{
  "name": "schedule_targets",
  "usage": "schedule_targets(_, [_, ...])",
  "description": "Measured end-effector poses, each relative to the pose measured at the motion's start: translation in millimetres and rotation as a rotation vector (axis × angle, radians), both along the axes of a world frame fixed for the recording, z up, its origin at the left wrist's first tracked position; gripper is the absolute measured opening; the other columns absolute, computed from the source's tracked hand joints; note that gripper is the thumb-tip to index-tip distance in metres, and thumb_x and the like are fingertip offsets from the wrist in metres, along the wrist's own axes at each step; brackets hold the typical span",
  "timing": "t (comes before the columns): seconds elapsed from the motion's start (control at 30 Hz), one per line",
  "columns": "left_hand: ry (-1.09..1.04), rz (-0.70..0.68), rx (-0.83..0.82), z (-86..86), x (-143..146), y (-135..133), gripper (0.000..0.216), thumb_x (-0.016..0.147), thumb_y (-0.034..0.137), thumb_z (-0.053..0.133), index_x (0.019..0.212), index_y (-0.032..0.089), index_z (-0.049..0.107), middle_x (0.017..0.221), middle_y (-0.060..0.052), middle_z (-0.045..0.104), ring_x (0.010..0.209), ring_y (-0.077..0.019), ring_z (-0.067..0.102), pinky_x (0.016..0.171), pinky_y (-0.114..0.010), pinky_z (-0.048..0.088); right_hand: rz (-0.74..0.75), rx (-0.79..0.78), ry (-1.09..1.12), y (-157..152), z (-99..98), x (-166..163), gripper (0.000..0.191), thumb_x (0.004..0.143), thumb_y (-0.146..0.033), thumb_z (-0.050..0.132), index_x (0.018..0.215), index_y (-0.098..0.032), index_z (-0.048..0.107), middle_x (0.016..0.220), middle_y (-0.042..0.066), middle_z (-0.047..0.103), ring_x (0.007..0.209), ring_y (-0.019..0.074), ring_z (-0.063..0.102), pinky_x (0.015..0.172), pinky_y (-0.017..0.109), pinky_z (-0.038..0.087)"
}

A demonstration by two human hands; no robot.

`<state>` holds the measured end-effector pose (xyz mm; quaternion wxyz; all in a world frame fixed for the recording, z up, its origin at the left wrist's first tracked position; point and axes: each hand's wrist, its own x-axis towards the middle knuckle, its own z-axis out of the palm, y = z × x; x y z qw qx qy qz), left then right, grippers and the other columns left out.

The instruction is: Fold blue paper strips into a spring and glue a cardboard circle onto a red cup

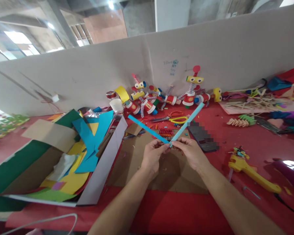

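My left hand (pixel 154 156) pinches the near end of a blue paper strip (pixel 147 129) that slants up and to the left. My right hand (pixel 191 150) pinches the near end of a lighter blue paper strip (pixel 189 120) that slants up and to the right. The two strips meet in a V between my fingertips, above a brown cardboard sheet (pixel 171 176) on the red table (pixel 176 215). Small red folded paper springs (pixel 165 132) lie just beyond my hands.
A pile of coloured paper sheets (pixel 88 143) fills the left. Paper-cup figures (pixel 171 96) stand along the grey partition. Scissors (pixel 171 118) and a dark phone (pixel 203 137) lie behind my hands. A yellow glue gun (pixel 252 171) and craft scraps sit right.
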<state>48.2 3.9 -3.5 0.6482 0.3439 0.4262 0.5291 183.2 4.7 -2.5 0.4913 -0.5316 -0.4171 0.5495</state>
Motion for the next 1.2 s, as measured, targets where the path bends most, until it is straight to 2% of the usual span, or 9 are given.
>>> schedule_targets(0.1, [0.004,-0.005,0.007,1.6,0.4,-0.5,0.024,0.056,0.022,0.078,0.075,0.012,0.068,0.069,-0.004,0.065,0.062,-0.0112,0.058,0.064,-0.025,0.046,0.001,0.028,0.024,0.4,-1.3,-0.1,0.021,0.064,-0.035,0.069,0.057,-0.018,0.060,0.054,-0.005,0.054,0.053,0.0093,0.042,0.054,0.025,0.030])
schedule_targets(0.23, [-0.010,0.016,-0.027,0.6,0.1,-0.1,0.022,0.056,0.021,0.077,0.074,0.012,0.068,0.067,-0.003,0.065,0.059,-0.0098,0.056,0.063,-0.024,0.045,0.013,0.074,0.017,1.0,-3.1,-0.6,0.023,0.069,-0.038,0.066,0.060,-0.018,0.061,0.056,-0.004,0.055,0.055,0.0101,0.044,0.055,0.024,0.032])
schedule_targets(0.33, [-0.035,0.058,-0.040,-2.9,-0.1,0.8,0.019,0.058,0.019,0.076,0.072,0.012,0.066,0.065,-0.001,0.064,0.058,-0.0086,0.056,0.063,-0.022,0.043,0.041,0.114,0.014,0.8,-5.0,-2.4,0.020,0.069,-0.038,0.068,0.071,-0.018,0.066,0.068,0.000,0.063,0.066,0.0140,0.055,0.063,0.026,0.040])
schedule_targets(0.47, [-0.130,0.131,-0.023,-7.2,2.6,0.9,0.019,0.058,0.018,0.076,0.072,0.014,0.064,0.072,-0.002,0.066,0.067,-0.0107,0.060,0.072,-0.025,0.045,0.074,0.132,0.051,-0.6,-11.1,-7.8,0.028,0.067,-0.035,0.071,0.090,-0.018,0.068,0.089,0.005,0.070,0.086,0.0202,0.062,0.080,0.032,0.045])
schedule_targets(0.63, [-0.170,0.217,-0.015,-7.1,8.9,-2.9,0.018,0.058,0.017,0.075,0.071,0.014,0.063,0.069,-0.001,0.066,0.069,-0.0111,0.061,0.074,-0.025,0.045,0.051,0.158,0.025,-2.7,-18.4,-12.1,0.032,0.072,-0.040,0.067,0.096,-0.019,0.068,0.096,0.007,0.071,0.090,0.0231,0.064,0.083,0.036,0.047])
schedule_targets(0.87, [-0.181,0.155,0.007,-7.4,9.0,-4.1,0.015,0.062,0.017,0.073,0.072,0.014,0.064,0.072,-0.003,0.067,0.072,-0.0133,0.062,0.077,-0.029,0.047,0.025,0.222,-0.142,-4.0,-16.7,-8.0,0.027,0.076,-0.041,0.062,0.089,-0.020,0.072,0.086,0.004,0.073,0.081,0.0213,0.063,0.075,0.032,0.046])
schedule_targets(1.07, [-0.096,0.125,0.016,-7.0,8.3,-5.2,0.017,0.062,0.021,0.073,0.075,0.013,0.067,0.076,-0.006,0.069,0.072,-0.0153,0.062,0.077,-0.030,0.046,0.007,0.191,-0.112,-2.7,-15.3,-7.1,0.024,0.074,-0.039,0.064,0.085,-0.020,0.073,0.080,0.004,0.072,0.076,0.0198,0.062,0.073,0.031,0.045])
schedule_targets(1.2, [-0.026,0.113,0.039,-5.8,7.3,-4.8,0.017,0.062,0.021,0.073,0.076,0.013,0.069,0.071,-0.004,0.068,0.065,-0.0126,0.059,0.070,-0.026,0.045,0.010,0.162,-0.066,-1.2,-14.5,-5.9,0.023,0.072,-0.038,0.065,0.082,-0.020,0.074,0.070,0.002,0.069,0.065,0.0165,0.057,0.065,0.030,0.043])
